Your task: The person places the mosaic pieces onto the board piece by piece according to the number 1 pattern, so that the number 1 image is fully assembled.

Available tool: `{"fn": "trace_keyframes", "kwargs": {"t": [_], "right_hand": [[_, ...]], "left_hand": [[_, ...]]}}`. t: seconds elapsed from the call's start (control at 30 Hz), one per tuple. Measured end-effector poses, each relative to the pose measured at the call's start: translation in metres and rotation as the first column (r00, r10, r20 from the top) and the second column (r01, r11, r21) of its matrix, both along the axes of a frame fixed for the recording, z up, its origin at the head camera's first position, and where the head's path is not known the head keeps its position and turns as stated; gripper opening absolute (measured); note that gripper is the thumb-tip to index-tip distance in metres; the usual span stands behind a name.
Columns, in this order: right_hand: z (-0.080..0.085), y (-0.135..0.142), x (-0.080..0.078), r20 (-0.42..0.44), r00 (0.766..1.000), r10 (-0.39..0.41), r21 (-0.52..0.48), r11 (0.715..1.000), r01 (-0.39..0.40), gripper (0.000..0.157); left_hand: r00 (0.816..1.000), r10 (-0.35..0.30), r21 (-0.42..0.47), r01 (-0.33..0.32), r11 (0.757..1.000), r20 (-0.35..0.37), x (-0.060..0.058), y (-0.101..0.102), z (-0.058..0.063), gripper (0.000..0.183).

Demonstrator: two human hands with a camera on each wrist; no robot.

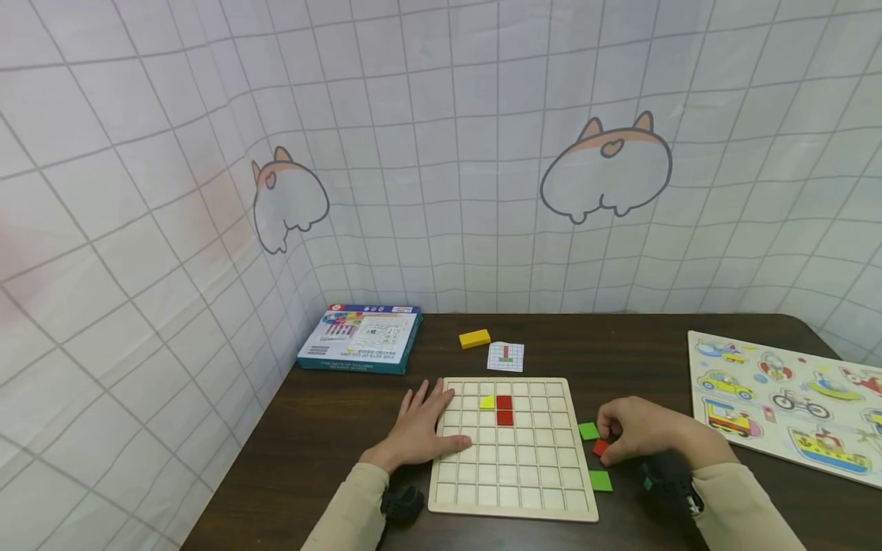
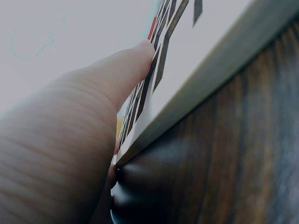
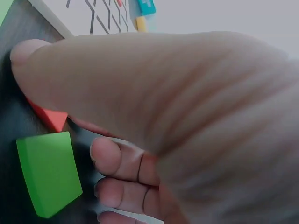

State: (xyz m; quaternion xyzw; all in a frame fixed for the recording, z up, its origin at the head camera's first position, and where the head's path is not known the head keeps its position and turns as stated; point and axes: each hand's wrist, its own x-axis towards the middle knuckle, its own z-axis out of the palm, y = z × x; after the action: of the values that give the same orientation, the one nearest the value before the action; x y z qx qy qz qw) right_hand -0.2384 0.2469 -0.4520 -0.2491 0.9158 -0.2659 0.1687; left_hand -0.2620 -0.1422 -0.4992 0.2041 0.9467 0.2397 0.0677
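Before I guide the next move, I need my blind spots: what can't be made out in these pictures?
Right wrist: much of the red tile, covered by the right hand.
Left wrist: most fingers of the left hand, hidden behind the hand itself.
Head: right end of the puzzle board, cut off by the picture's edge.
Head: fine print on the box, too small.

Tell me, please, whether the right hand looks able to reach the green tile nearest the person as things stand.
Probably yes: nothing covers the green tile, and the right hand is close by, though it seems to pinch the red tile beside the board and may need to release that first.
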Motion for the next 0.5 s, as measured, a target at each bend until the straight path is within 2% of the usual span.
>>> {"fn": "trace_keyframes", "kwargs": {"t": [0.23,0.5], "right_hand": [[-0.0033,0.0064,-0.0016,-0.027,0.999,-0.024,-0.004,1.0,0.024,0.028],[-0.0016,0.0078,-0.0017,-0.033,0.999,-0.041,-0.021,0.999,0.04,0.033]], "left_hand": [[1.0,-0.009,0.014,0.009,1.0,-0.001,0.0006,-0.0001,0.0,0.095],[1.0,-0.004,0.007,0.004,1.0,0.002,0.0006,0.0003,0.0009,0.095]]}}
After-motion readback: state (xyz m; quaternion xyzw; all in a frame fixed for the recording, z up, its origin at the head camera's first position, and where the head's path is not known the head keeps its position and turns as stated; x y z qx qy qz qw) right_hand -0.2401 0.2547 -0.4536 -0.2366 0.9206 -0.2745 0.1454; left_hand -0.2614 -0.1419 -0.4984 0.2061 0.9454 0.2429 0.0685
